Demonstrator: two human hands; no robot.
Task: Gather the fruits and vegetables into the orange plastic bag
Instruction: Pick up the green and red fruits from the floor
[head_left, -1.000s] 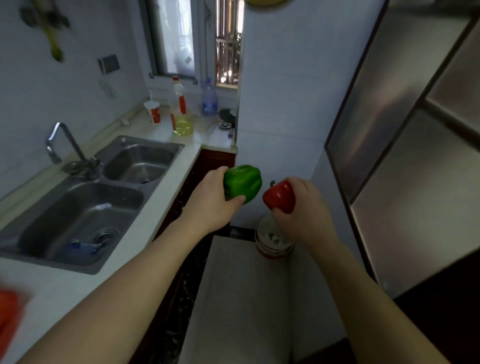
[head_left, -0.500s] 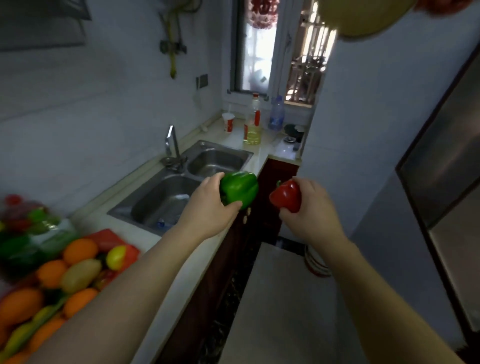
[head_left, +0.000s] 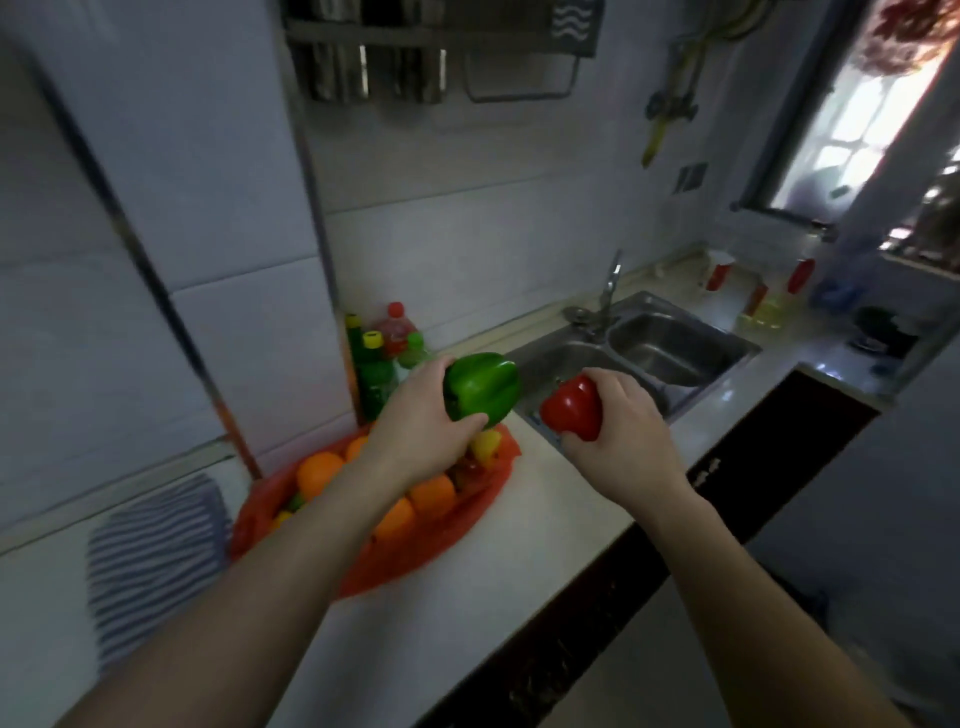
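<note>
My left hand (head_left: 418, 428) grips a green bell pepper (head_left: 480, 385) and holds it just above the far rim of the orange plastic bag (head_left: 415, 553). The bag lies open on the white counter (head_left: 467, 613) and holds several oranges (head_left: 318, 470) and a yellow fruit (head_left: 485, 442); my left forearm hides part of its contents. My right hand (head_left: 621, 441) grips a red bell pepper (head_left: 574, 407), to the right of the bag and over the counter near the sink's corner.
A double steel sink (head_left: 649, 353) with a tap (head_left: 610, 291) lies right of the bag. Green and red bottles (head_left: 382, 358) stand against the wall behind the bag. A striped cloth (head_left: 156, 551) lies left of it. More bottles (head_left: 769, 306) stand past the sink.
The view has swung left, from the floor and sink to the counter. Both hands, still holding their peppers, now hover at the orange bag, which has come fully into view.
</note>
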